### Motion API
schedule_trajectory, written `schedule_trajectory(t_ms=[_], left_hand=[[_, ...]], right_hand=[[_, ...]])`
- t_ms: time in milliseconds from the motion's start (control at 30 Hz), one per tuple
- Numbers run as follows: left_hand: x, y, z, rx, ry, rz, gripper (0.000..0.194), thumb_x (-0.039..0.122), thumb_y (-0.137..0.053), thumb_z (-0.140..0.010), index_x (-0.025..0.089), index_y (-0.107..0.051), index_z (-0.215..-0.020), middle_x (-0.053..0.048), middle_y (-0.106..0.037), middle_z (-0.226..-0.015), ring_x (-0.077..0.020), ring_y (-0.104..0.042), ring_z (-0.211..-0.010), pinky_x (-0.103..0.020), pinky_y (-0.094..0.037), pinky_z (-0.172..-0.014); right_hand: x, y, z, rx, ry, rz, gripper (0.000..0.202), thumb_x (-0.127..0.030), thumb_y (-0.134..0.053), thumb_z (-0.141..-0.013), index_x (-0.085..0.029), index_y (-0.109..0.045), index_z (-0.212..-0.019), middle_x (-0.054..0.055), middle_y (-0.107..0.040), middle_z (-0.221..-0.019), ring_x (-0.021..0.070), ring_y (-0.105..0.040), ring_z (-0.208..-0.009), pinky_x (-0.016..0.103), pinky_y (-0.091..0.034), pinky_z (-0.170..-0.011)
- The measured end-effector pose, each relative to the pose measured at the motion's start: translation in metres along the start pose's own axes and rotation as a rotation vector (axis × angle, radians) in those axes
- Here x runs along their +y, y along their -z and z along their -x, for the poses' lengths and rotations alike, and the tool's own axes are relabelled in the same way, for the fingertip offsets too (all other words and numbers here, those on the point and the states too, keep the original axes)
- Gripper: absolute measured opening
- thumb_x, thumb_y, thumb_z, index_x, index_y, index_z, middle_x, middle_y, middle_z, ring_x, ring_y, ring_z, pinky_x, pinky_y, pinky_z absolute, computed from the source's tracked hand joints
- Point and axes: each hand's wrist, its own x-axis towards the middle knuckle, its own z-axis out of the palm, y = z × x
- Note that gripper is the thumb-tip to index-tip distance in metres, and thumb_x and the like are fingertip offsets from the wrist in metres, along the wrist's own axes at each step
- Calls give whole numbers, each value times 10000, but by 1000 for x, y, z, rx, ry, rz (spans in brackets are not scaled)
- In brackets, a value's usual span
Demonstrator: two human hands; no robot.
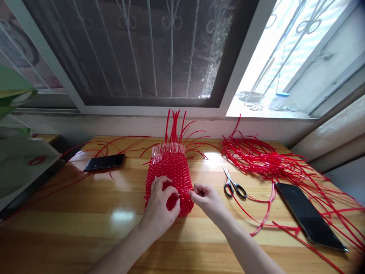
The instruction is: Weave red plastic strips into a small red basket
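Note:
A red woven basket [169, 169] lies on the wooden table, its near end toward me and a clear plastic rim with loose red strands at its far end. My left hand [162, 199] rests on the near left part of the weave, thumb and index finger pinched at its near end. What is between those fingertips is too small to make out. At the basket's near right edge, my right hand [205, 196] is closed with thumb and index finger pressed together. Whatever it pinches is hidden.
Scissors with black handles [236, 187] lie right of the basket. Behind them spreads a tangled pile of red strands [256, 156]. A dark phone [310, 217] lies at the right, another [105, 162] at the left. A window [154, 110] stands behind the table [85, 228].

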Motion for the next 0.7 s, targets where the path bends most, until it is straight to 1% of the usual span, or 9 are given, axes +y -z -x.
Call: schedule_trajectory(t_ms=[167,367,600,700], left_hand=[[0,1,-1,-13,8,16,155,69,-576,-760,194,-555,-850,-99,-472,-1154,-307,-478,-1192,-551,-431,-1034],[0,3,-1,-40,10,30,211,23,-553,-717,200,-505,-821,-104,-482,-1161,-309,-454,-1246,-553,-403,-1075],[-2,2,-1,-55,-15,1,202,41,-578,-718,204,-515,-821,-112,-485,-1193,-317,-450,-1271,-548,-424,-1072],[-2,1,0,-42,-30,-26,211,46,-589,-713,204,-528,-840,-110,-496,-1186,-321,-464,-1266,-556,-438,-1064]], right_hand=[[-2,-1,1,3,10,13,319,-408,-519,-619,-219,-288,-507,-53,-244,-524,76,-213,-528,243,-176,-496],[-1,-1,1,-11,39,38,314,-406,-511,-629,-212,-296,-506,-51,-252,-518,78,-222,-524,240,-184,-495],[2,-6,0,32,29,131,281,-370,-498,-629,-210,-297,-516,-41,-275,-535,88,-254,-540,249,-190,-507],[6,-5,-4,-9,9,151,309,-387,-519,-642,-209,-297,-522,-43,-272,-539,90,-257,-546,249,-189,-511]])
